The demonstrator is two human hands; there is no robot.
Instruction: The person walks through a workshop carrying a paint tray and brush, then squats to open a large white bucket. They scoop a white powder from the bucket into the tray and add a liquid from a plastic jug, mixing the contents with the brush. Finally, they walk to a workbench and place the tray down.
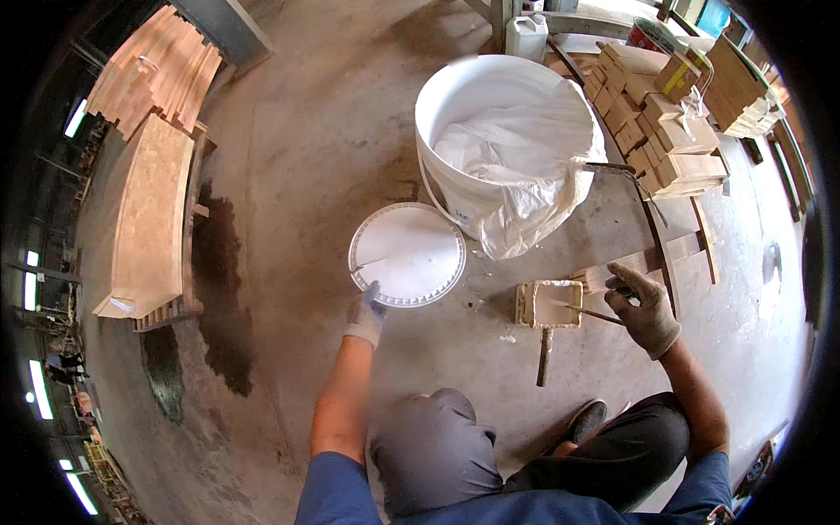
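My left hand (365, 317), in a grey-and-white work glove, grips the near-left rim of a round white plastic lid (407, 254). The lid has a ribbed edge and a streak across its face. Over to the right, my gloved right hand (643, 306) hovers with its fingers partly bent and spread apart. Just beside it, a thin stick (599, 314) leans out of a small square box (523, 305) crusted with pale material. A short dark handle (544, 357) extends from the box toward me. What the box holds looks pale and smooth.
Beyond the lid stands a big white bucket (444, 175) with a plastic liner hanging over its rim. Stacked wood blocks (691, 166) and metal rails are at right. Boards (153, 206) rest on a pallet at left, near a dark wet floor patch (223, 289). A white jerrycan (526, 37) stands behind.
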